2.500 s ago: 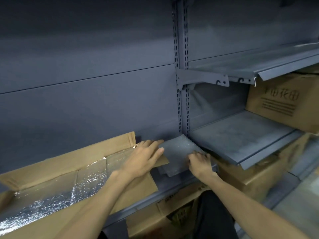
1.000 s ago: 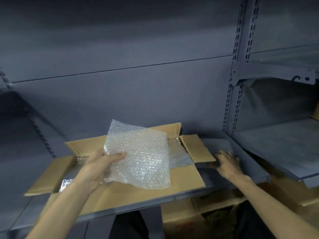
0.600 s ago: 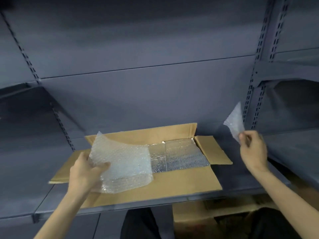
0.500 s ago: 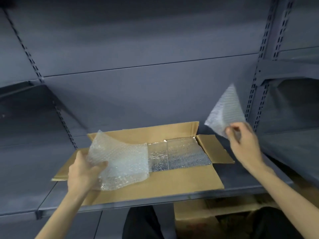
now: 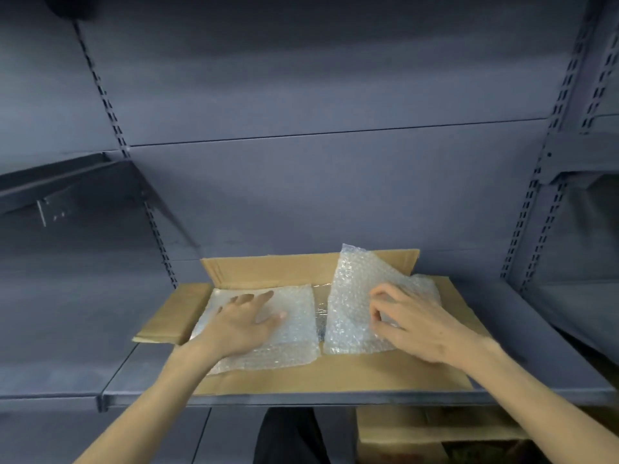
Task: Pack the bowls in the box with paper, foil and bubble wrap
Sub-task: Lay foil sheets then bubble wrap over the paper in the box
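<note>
Inside box [image 5: 268, 271]: two bubble-wrap sheets [image 5: 291, 326].

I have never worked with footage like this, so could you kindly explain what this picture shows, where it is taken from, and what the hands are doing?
There is no machine here: the camera sits on a person's head and looks down at their own two bare hands. An open cardboard box lies on a grey metal shelf, lined with shiny foil. The left hand presses one bubble wrap sheet flat into the box's left half. The right hand pinches a second sheet in its fingers, lowering it into the right half; its far corner stands up. No bowls are in view.
</note>
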